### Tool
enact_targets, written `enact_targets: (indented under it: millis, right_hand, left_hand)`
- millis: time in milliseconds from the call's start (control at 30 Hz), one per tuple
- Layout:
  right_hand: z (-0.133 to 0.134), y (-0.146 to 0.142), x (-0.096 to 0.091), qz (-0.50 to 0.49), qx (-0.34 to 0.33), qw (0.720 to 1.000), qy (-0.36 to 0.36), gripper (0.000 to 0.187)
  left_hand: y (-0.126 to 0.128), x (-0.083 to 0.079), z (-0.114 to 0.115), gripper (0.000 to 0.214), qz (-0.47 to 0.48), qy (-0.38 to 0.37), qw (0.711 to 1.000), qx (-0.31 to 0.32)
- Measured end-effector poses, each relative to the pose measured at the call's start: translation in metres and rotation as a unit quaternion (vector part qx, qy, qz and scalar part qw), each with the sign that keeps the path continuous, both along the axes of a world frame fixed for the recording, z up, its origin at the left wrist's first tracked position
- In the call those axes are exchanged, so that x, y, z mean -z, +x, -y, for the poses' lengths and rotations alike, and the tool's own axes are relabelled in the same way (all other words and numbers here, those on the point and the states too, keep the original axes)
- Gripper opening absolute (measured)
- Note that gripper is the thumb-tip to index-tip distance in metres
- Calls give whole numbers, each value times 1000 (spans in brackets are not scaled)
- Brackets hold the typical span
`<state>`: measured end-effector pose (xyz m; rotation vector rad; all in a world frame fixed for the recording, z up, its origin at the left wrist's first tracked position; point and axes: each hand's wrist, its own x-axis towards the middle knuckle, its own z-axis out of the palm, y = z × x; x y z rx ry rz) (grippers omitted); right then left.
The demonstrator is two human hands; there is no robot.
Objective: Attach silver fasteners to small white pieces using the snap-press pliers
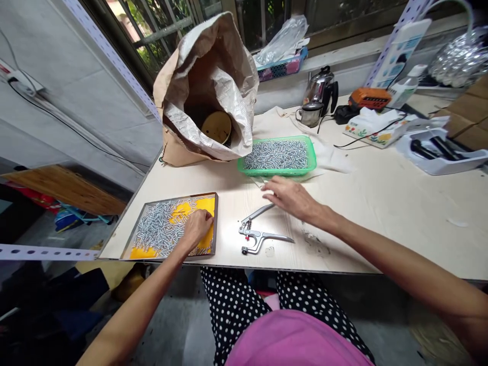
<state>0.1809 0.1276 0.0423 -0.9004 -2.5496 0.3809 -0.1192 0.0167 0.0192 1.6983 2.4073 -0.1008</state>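
My left hand (197, 226) is over the right part of a shallow tray (216, 223), its fingers closed in a pinch. Whatever they may hold is hidden. Small silvery metal pieces (156, 229), like short screws or pins, are spread across the tray's yellow bottom. Slightly blurred, my right hand (292, 197) hovers at the upper handle of grey hand pliers (263, 236), with fingers apart and nothing visible in them. The pliers lie on the table with their handles spread. Behind that hand is a green plastic basket (312, 157) full of similar silvery pieces (276, 154).
A large open paper sack (171, 132) with a round tan object (217, 127) inside stands behind the tray. Farther right are a metal kettle (322, 89), a cup (310, 114), an orange battery pack (369, 97), a tissue pack (375, 127) and a white tray (450, 165).
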Motion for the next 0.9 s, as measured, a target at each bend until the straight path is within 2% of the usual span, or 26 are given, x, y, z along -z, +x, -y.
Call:
enact_targets:
  millis: [200, 367, 467, 533, 633, 700, 767, 900]
  right_hand:
    - [65, 2, 16, 127, -29, 986, -105, 18]
    - [85, 6, 20, 221, -22, 967, -124, 21]
    - [88, 8, 27, 232, -22, 966, -113, 22]
    - [89, 8, 33, 230, -16, 968, -102, 22]
    - [88, 7, 41, 228, -12, 970, -81, 21]
    - [88, 6, 45, 225, -18, 972, -64, 21]
    - [88, 7, 48, 216, -26, 975, -44, 22]
    - [91, 10, 57, 167, -42, 985, 11, 23]
  left_hand:
    - [6, 3, 8, 28, -71, -20, 997, 35]
    - [6, 8, 14, 24, -52, 28, 998, 33]
    - [0, 6, 17, 18, 1, 72, 997, 23]
    - [-3, 1, 20, 15, 58, 108, 992, -7]
    - [4, -10, 28, 19, 181, 152, 970, -57]
    - [18, -14, 35, 29, 278, 140, 948, -63]
    - [36, -14, 42, 38, 343, 95, 933, -54]
    - [69, -9, 48, 31, 325, 40, 945, -1]
